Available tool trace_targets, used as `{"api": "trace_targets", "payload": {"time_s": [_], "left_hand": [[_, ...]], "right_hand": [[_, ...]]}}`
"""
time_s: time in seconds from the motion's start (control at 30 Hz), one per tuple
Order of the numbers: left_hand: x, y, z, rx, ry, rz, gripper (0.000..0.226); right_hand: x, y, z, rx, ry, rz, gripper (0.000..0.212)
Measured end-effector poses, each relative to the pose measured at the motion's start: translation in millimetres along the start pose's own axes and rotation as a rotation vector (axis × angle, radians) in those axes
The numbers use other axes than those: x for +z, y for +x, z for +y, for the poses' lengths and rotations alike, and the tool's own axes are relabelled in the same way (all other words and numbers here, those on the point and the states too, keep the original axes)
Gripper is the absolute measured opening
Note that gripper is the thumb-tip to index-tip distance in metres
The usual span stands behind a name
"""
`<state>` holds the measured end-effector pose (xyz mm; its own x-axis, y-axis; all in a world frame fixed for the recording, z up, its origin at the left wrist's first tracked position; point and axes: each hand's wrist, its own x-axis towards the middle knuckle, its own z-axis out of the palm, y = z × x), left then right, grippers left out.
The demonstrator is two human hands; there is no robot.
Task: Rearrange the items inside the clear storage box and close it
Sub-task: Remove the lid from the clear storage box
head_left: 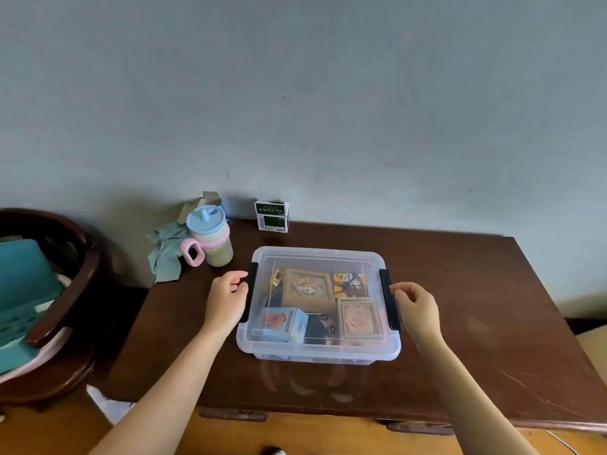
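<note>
The clear storage box point(328, 351) sits on the dark wooden table with its clear lid point(315, 254) lying on top. Through the lid I see a wooden picture frame point(307, 287), a light blue carton point(289, 323), a small clear case with a rose picture point(359, 318), a black and orange card point(349, 284) and a small yellow toy point(277, 278). My left hand point(226, 300) is beside the black left latch point(249, 290), fingers loosely curled and holding nothing. By the black right latch point(389, 303) is my right hand point(415, 307), fingers loosely curled near it.
A sippy cup with a blue lid and pink handle point(210, 236) and a green cloth point(166, 252) stand at the back left. A small green and white box point(272, 215) leans on the wall. A dark wooden chair point(65, 290) with teal items stands left of the table point(476, 339).
</note>
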<state>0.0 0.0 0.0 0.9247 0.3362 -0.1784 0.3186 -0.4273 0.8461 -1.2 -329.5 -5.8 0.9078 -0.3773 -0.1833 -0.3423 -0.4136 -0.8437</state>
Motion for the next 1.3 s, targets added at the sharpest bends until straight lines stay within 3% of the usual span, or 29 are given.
{"api": "trace_targets", "payload": {"time_s": [0.1,0.23,0.37,0.6,0.7,0.87,0.97,1.1,1.2,1.3], "left_hand": [[9,12,2,-0.098,0.295,-0.074,0.045],[15,13,0,-0.073,0.603,-0.101,0.053],[15,16,0,-0.045,0.690,-0.071,0.048],[12,19,3,0.044,0.765,-0.083,0.025],[11,19,4,0.051,0.767,-0.094,0.035],[14,20,5,0.036,0.801,-0.111,0.021],[15,16,-5,-0.061,0.773,-0.140,0.017],[15,17,-23,-0.128,0.561,-0.143,0.043],[15,20,-31,-0.168,0.386,-0.130,0.038],[16,22,-39,-0.203,0.275,-0.116,0.036]], "right_hand": [[4,12,1,0.013,-0.220,0.045,0.017],[9,22,7,0.031,-0.351,-0.068,0.040],[8,26,9,0.017,-0.467,-0.087,0.041],[6,29,2,-0.042,-0.594,-0.142,0.018],[5,30,2,-0.063,-0.585,-0.163,0.016],[4,28,1,-0.083,-0.570,-0.183,0.016],[0,29,1,-0.113,-0.579,-0.205,0.017],[1,28,3,-0.138,-0.617,-0.218,0.016],[9,25,4,-0.146,-0.695,-0.235,0.016],[13,23,3,-0.115,-0.679,-0.272,0.034]]}}
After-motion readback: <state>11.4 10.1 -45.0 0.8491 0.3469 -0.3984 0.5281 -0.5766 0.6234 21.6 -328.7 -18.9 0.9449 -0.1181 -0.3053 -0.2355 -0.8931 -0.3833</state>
